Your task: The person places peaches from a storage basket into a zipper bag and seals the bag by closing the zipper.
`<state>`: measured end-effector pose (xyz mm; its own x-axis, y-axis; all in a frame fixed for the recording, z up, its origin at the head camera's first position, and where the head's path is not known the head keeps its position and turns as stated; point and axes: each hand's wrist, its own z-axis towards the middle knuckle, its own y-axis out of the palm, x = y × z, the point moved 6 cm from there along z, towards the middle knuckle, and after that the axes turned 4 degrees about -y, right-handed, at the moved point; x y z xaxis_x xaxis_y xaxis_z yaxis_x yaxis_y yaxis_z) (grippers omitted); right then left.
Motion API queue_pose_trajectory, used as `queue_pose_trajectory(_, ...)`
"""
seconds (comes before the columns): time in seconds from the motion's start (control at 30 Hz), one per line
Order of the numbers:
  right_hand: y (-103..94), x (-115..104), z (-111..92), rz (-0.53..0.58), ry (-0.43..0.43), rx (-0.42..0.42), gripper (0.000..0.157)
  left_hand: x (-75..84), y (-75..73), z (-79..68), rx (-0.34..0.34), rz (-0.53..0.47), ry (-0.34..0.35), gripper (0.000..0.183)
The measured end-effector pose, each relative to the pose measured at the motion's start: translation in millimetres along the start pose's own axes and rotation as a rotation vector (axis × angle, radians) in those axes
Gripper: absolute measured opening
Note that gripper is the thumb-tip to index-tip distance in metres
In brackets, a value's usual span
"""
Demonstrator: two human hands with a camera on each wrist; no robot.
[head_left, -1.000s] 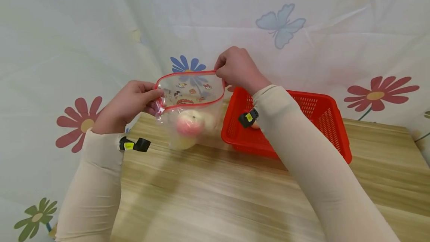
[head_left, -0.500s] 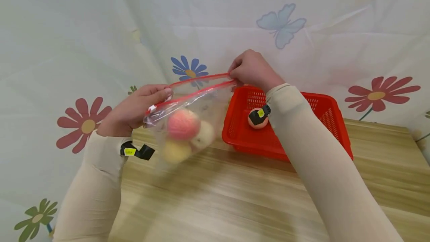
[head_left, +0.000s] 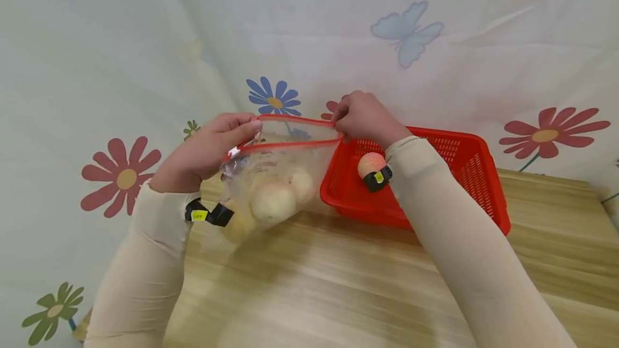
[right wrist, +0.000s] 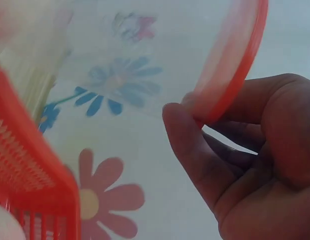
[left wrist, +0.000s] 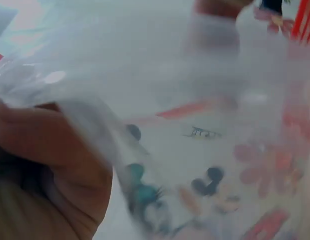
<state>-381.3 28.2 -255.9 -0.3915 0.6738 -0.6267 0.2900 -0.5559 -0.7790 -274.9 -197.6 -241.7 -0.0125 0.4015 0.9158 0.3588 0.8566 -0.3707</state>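
A clear zip bag (head_left: 319, 168) with a red zip edge and small cartoon prints hangs between both hands in the head view. Several round pale fruits, peach-like (head_left: 274, 201), lie inside it, and its mouth is parted. My left hand (head_left: 208, 146) grips the left end of the mouth beside the white slider (head_left: 234, 152). At the opposite end, my right hand (head_left: 368, 120) pinches the red edge between thumb and finger; the right wrist view shows this pinch closely. Blur hides much of the bag in the left wrist view, where the left hand (left wrist: 54, 165) is partly covered by plastic.
A red perforated basket (head_left: 333, 197) stands on the wooden table (head_left: 309, 289) right of the bag, partly behind the right forearm. One pink peach-like fruit (head_left: 371, 164) lies in it. A white curtain (head_left: 309, 20) with printed flowers hangs behind.
The bag has swung and turned, so paler sides of the fruits now show. Both hands have shifted right, and the right hand is lower. The fruit in the basket has come further into view.
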Motion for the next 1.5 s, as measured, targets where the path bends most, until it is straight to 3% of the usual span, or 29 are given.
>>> queue_pose_trajectory(0.17,-7.5,-8.8,-8.0,0.110,-0.020,0.046,0.016,-16.0,-29.3,0.3,0.106,-0.049,-0.078,0.045)
queue_pose_trajectory(0.33,-10.1,-25.9,-11.7,0.143,-0.060,0.069,0.017,-31.8,-45.2,-1.9,0.114,-0.046,-0.116,0.047)
queue_pose_trajectory(0.43,-8.3,-34.7,-8.9,0.151,-0.080,0.084,0.018,-34.9,-52.7,-3.4,0.159,0.009,-0.120,0.046)
queue_pose_trajectory(0.6,-1.5,-43.6,2.9,0.147,-0.082,0.142,0.019,-32.4,-60.4,-11.0,0.323,0.200,-0.139,0.039)
queue_pose_trajectory(0.8,8.0,-38.2,16.7,0.152,-0.098,0.226,0.018,-22.4,-48.0,-19.6,0.483,0.379,-0.109,0.028)
queue_pose_trajectory(0.9,17.8,-26.4,17.6,0.130,-0.073,0.209,0.017,-17.7,-34.4,-20.2,0.468,0.500,-0.101,0.027)
queue_pose_trajectory(1.07,30.7,-8.9,17.5,0.108,-0.059,0.181,0.013,-13.8,-12.7,-11.0,0.326,0.667,-0.178,0.033)
queue_pose_trajectory(1.17,32.5,-5.8,17.3,0.119,-0.078,0.195,0.011,-6.2,-5.4,-0.4,0.295,0.773,-0.191,0.031)
queue_pose_trajectory(1.37,36.6,-6.5,18.7,0.125,-0.101,0.189,0.012,5.6,-4.6,29.7,0.385,0.877,-0.127,0.047)
queue_pose_trajectory(1.5,39.7,-8.0,20.6,0.105,-0.111,0.201,0.013,10.2,-8.8,41.3,0.455,0.874,-0.040,0.038)
